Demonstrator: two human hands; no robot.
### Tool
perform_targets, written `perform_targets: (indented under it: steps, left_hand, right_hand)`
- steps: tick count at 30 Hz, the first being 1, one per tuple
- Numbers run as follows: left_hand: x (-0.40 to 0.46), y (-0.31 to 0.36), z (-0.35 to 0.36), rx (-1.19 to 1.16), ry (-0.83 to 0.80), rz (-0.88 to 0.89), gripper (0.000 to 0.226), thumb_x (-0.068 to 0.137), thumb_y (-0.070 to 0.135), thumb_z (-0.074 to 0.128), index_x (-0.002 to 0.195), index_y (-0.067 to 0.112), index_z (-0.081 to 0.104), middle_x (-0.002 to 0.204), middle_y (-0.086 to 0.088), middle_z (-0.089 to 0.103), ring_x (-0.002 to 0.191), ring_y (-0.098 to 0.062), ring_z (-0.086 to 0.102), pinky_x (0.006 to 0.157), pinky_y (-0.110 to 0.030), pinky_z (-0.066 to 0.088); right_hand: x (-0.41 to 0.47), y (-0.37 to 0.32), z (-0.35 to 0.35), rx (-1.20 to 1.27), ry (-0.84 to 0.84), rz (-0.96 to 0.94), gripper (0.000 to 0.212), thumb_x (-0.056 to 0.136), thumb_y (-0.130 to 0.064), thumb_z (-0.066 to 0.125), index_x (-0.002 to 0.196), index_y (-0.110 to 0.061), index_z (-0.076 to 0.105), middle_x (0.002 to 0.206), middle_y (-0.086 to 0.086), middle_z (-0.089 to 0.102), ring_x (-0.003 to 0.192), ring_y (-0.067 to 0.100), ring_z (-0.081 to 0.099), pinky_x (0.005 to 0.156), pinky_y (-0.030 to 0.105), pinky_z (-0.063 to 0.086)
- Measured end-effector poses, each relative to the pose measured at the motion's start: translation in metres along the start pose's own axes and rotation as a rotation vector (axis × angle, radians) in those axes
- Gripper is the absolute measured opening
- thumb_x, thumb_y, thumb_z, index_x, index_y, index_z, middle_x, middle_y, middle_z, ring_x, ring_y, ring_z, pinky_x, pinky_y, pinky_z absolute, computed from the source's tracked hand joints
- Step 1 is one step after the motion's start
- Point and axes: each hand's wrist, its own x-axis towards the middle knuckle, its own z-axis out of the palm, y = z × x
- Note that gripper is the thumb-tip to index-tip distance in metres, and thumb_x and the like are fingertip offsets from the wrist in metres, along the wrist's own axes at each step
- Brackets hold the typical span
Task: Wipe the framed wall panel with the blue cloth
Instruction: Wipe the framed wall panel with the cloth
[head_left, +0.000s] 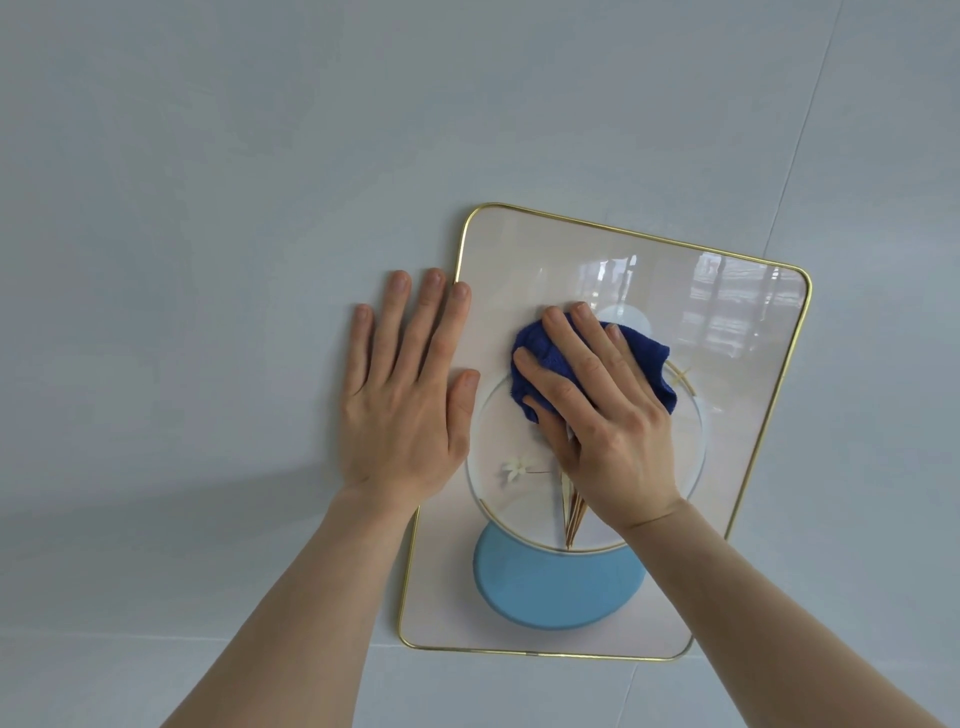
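Two hands up | right hand (597, 410) presses blue cloth (644, 358) flat mid-panel (727, 415) | left hand (405, 389) flat, released, bracing the gold frame edge (460, 260) | wiping underway, corners probably left.

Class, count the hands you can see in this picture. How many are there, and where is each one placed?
2. The left hand lies flat on the wall, overlapping the framed panel's left edge. The right hand presses the blue cloth against the panel's middle.
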Motion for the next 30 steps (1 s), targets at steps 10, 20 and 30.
perform_targets:
  steps: [10,20,30]
  left_hand:
    - [0.000,-0.001,0.002,0.000,0.013,-0.001,0.062,0.109,0.042,0.025,0.166,0.020,0.015,0.175,-0.001,0.018,0.163,-0.026,0.010,0.132,-0.047,0.006]
    - [0.005,0.000,-0.024,-0.158,-0.108,-0.030,0.059,0.107,0.039,0.032,0.163,0.018,0.029,0.172,-0.002,0.027,0.163,-0.024,0.011,0.133,-0.046,0.007]
    - [0.007,0.013,-0.103,-0.364,-0.309,-0.133,0.061,0.104,0.048,0.039,0.161,0.028,0.029,0.170,0.001,0.030,0.159,-0.018,0.023,0.131,-0.036,0.012]
  right_hand:
    - [-0.018,0.001,-0.010,-0.017,-0.019,0.052,0.034,0.108,-0.017,0.062,0.141,-0.016,0.066,0.159,0.010,0.051,0.155,0.032,0.040,0.125,0.052,0.040]
    - [-0.005,-0.024,-0.025,-0.120,-0.054,0.153,0.036,0.096,0.002,0.072,0.130,-0.011,0.074,0.149,0.013,0.063,0.143,0.038,0.055,0.107,0.053,0.057]
    - [0.034,-0.053,-0.073,-0.235,-0.406,0.333,0.037,0.084,0.002,0.075,0.118,-0.014,0.076,0.139,0.007,0.067,0.120,0.030,0.067,0.064,0.037,0.061]
